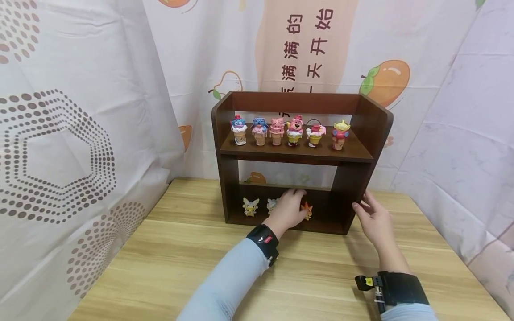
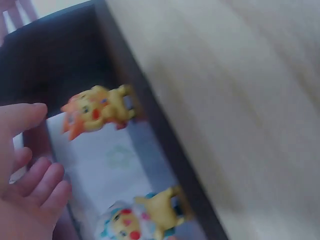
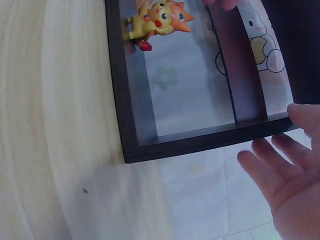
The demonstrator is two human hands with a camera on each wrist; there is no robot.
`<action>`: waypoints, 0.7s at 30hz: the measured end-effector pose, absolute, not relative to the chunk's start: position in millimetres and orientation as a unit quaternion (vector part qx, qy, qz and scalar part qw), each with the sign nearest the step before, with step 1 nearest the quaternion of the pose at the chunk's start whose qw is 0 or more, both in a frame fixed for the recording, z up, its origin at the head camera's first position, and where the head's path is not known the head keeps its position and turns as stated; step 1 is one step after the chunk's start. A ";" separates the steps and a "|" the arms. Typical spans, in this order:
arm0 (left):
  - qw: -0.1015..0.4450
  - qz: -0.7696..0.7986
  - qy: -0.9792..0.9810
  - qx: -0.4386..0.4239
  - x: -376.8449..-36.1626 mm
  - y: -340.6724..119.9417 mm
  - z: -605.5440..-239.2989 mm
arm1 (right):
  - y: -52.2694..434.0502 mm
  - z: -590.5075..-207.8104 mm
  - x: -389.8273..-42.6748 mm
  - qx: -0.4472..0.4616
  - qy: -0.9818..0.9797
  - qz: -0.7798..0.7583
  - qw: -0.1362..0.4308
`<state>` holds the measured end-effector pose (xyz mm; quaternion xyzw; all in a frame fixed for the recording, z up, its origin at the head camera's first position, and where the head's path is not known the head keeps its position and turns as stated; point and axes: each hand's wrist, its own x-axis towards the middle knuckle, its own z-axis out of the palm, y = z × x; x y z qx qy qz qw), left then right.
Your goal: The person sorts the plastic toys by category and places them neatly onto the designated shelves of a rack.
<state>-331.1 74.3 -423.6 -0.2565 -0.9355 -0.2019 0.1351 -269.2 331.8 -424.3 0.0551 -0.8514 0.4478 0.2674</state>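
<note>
A dark brown two-level shelf (image 1: 297, 103) stands on a wooden table (image 1: 192, 249). My left hand (image 1: 287, 209) reaches into its lower level with relaxed fingers (image 2: 45, 182) and holds nothing. An orange and yellow figurine (image 1: 307, 210) (image 2: 97, 110) stands just beside it, next to the thumb. A pale figurine with yellow limbs (image 2: 142, 222) stands further along the same level. My right hand (image 1: 373, 218) (image 3: 292, 190) is open, its fingertips at the shelf's right side panel (image 3: 260, 131).
Several cartoon figurines in cones (image 1: 293, 131) line the upper level. Two small pale figurines (image 1: 250, 207) stand at the lower left. Printed curtains (image 1: 72, 147) close in the table on the left, back and right. Both wrists wear black bands.
</note>
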 end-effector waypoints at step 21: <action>0.354 -0.344 -0.780 -0.385 -297.1 -13.5 -364.6 | 317.5 -378.9 -248.0 0.046 -0.753 0.437 0.490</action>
